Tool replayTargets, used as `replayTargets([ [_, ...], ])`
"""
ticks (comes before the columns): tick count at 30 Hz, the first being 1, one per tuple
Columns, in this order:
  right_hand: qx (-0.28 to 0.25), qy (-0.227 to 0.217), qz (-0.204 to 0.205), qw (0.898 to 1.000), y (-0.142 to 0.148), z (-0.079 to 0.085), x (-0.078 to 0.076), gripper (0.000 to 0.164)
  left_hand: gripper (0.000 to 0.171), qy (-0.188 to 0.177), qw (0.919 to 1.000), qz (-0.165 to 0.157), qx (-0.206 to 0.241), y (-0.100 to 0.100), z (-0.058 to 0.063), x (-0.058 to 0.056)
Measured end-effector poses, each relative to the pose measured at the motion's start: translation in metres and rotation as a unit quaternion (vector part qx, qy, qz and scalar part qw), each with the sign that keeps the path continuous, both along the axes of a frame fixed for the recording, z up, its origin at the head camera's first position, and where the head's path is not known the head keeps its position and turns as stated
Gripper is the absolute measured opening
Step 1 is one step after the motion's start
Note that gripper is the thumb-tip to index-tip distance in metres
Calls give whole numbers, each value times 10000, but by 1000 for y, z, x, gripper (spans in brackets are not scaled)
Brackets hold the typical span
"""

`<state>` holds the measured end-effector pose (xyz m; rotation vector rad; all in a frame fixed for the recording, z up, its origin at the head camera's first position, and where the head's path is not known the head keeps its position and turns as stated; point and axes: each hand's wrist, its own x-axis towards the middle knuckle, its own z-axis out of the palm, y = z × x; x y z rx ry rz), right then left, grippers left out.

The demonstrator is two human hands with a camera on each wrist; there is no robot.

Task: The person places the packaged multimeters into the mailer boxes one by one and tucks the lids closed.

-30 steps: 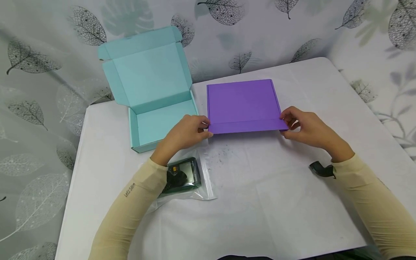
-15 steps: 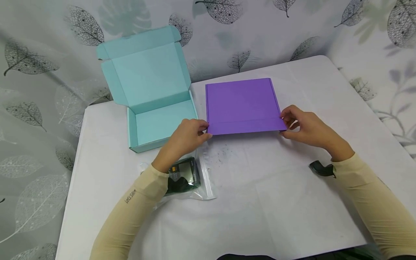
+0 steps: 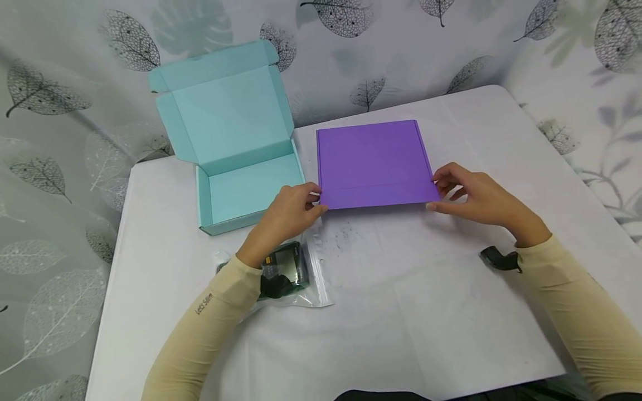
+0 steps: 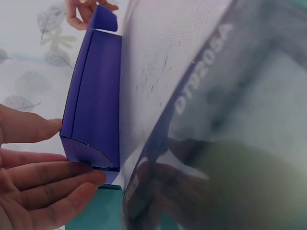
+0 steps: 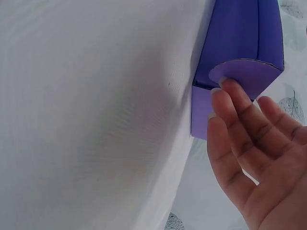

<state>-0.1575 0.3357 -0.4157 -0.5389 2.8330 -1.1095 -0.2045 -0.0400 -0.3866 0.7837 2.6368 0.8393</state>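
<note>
A purple cardboard mailer box [image 3: 373,161] lies on the table with its lid folded over. My left hand [image 3: 291,211] pinches its near left corner; in the left wrist view the thumb is at the lid's edge and the fingers touch the rounded side flap [image 4: 88,151]. At the near right corner, my right hand [image 3: 476,195] holds the box, its thumb in front of the lid. The right wrist view shows fingertips against the other rounded flap [image 5: 247,74]. Under my left wrist lies a clear zip bag [image 3: 318,292] with a multimeter [image 3: 298,264], marked DT9205A in the left wrist view.
A teal mailer box [image 3: 256,184] stands with its lid raised, left of the purple one. Near the right cuff is a black curved piece [image 3: 499,259]. White cloth covers the table [image 3: 401,323], and a leaf-patterned curtain [image 3: 326,67] hangs behind.
The purple front flap folds slightly downward at the right corner, and my right thumb shifts left along it. My left hand stays at its corner with only slight movement.
</note>
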Motion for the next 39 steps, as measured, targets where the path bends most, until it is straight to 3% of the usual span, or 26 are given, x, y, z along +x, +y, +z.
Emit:
replayTargets([
  [12, 244, 246, 29, 9994, 1, -3, -2, 27, 36, -54, 9999, 90, -111, 2, -5, -3],
  [33, 223, 383, -50, 9990, 1, -4, -5, 40, 33, 62, 9997, 37, -219, 6, -3, -7],
  [39, 257, 515, -123, 9983, 1, -4, -8, 51, 47, 183, 9996, -22, -233, 6, -4, -7],
])
